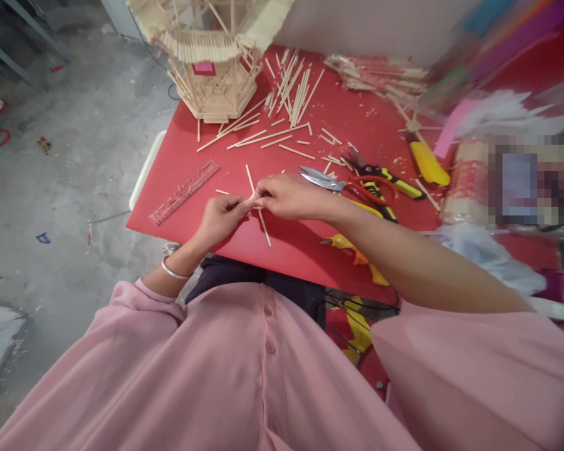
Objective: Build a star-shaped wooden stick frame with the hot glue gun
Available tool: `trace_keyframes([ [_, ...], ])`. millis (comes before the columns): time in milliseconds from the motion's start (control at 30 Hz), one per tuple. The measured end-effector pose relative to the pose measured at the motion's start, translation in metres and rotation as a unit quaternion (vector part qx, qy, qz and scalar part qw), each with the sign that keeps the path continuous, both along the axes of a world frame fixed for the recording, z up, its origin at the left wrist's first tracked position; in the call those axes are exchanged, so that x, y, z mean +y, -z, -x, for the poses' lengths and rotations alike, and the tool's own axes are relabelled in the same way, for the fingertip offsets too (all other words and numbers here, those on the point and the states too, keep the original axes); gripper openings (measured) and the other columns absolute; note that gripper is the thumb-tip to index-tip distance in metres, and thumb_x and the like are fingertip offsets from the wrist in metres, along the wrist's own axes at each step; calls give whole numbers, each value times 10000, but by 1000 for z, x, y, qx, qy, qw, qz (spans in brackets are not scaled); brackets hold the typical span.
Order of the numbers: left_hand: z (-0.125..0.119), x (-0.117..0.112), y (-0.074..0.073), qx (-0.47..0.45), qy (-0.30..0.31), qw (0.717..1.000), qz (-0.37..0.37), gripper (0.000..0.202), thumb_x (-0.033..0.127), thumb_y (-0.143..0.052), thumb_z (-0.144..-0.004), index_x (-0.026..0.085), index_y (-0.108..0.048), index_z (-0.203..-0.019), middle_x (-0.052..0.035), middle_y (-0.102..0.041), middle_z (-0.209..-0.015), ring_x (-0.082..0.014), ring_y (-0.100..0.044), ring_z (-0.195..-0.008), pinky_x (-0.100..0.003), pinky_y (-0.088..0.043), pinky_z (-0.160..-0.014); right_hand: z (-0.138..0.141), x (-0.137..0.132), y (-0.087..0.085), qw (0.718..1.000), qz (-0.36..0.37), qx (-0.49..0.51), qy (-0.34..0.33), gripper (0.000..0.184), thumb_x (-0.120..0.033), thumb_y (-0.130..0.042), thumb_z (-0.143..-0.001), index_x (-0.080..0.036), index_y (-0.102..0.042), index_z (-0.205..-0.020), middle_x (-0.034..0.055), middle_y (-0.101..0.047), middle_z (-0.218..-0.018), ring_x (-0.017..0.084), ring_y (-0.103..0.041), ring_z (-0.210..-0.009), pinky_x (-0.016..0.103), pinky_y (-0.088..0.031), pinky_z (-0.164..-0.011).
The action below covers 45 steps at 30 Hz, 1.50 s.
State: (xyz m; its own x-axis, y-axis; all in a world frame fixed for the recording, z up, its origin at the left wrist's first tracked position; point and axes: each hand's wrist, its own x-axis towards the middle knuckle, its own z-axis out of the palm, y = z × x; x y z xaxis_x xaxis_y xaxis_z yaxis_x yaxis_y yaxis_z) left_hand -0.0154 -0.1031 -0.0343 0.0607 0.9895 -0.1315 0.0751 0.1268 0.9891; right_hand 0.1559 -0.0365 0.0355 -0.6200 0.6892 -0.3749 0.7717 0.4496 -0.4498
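My left hand [226, 214] and my right hand [278, 195] meet over the red table [207, 228], their fingertips pinched together at the middle of some thin wooden sticks [265, 228]. The sticks cross each other and poke out above, below and to the left of my fingers; the crossing point itself is hidden. A clear ruler [184, 192] lies to the left of my left hand. Close to my right forearm rest scissors [326, 180] with red handles, black-and-yellow cutters [380, 175] and a yellow glue gun [352, 246].
A stick-built model house [216, 69] stands at the table's far left. Loose sticks [286, 88] and cut bits lie scattered before it. At the right are a yellow-handled tool [427, 164], a pack of sticks [465, 178] and a plastic bag [493, 254].
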Motion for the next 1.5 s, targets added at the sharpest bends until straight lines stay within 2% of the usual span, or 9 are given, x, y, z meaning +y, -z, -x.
trace_keyframes([
  [133, -1, 2, -10, -131, 18, 987, 91, 349, 472, -823, -746, 142, -719, -698, 23, -540, -477, -50, -371, -393, -210, -290, -421, -1, -5, -1, 998, -57, 18, -6, 244, -248, -493, -942, -174, -720, -996, 111, -733, -1024, 195, -607, -849, 305, -345, -700],
  [367, 2, 3, -21, -187, 47, 972, 132, 420, 508, -881, -664, 125, -719, -720, 39, -500, -446, -35, -341, -354, -181, -218, -354, -2, -16, -3, 995, -68, 73, 25, 186, -215, -520, -944, -172, -701, -947, 88, -696, -970, 183, -584, -842, 302, -372, -755],
  [533, -13, -3, -22, -193, -39, 979, 59, 425, 525, -878, -664, 143, -694, -688, 42, -529, -460, -29, -382, -343, -166, -239, -331, -3, -43, -3, 976, -106, 158, 107, 237, -216, -477, -964, -158, -699, -1023, 91, -661, -1008, 195, -596, -919, 309, -415, -822],
  [733, -32, -5, -26, -210, -114, 971, 25, 353, 469, -865, -687, 160, -701, -736, 2, -688, -624, -46, -526, -414, -153, -331, -346, -28, -70, 0, 958, -100, 244, 110, 402, -249, -462, -972, -188, -619, -1337, 83, -678, -1114, 171, -623, -929, 302, -467, -862],
  [867, -37, 1, -30, -244, -102, 961, 86, 299, 299, -906, -612, 160, -671, -735, -6, -724, -696, -60, -593, -487, -128, -344, -359, -72, -59, 1, 968, -167, 102, 156, 372, -272, -438, -978, -206, -672, -1260, 101, -709, -1176, 230, -630, -1036, 365, -465, -913],
  [933, -39, 2, -31, -271, -85, 952, 115, 295, 225, -908, -593, 158, -640, -699, 11, -697, -662, -56, -592, -508, -110, -325, -364, -96, -47, 2, 955, -211, -51, 202, 402, -222, -426, -949, -170, -658, -1274, 155, -678, -1242, 283, -601, -1120, 392, -458, -895],
  [1033, -40, -1, -33, -322, -48, 933, 153, 301, 157, -905, -596, 153, -612, -662, 21, -665, -664, -46, -580, -534, -97, -311, -371, -120, -34, 7, 935, -190, -205, 220, 426, -158, -457, -886, -112, -638, -1269, 204, -659, -1238, 315, -587, -1126, 393, -450, -855],
  [1300, -37, -11, -42, -422, -29, 882, 209, 186, 99, -848, -715, 140, -668, -737, 21, -623, -693, -34, -589, -581, -54, -344, -377, -125, -34, 22, 911, -255, -247, 208, 433, -189, -463, -908, -97, -608, -1305, 247, -617, -1197, 349, -574, -1109, 392, -435, -802],
  [1500, -34, -14, -43, -391, -62, 895, 207, 140, 31, -762, -786, 144, -681, -765, -2, -697, -751, -63, -686, -638, -60, -429, -430, -133, -23, 26, 920, -227, -267, 173, 655, -200, -534, -850, -116, -441, -1493, 234, -675, -1197, 347, -598, -1063, 385, -414, -792],
])
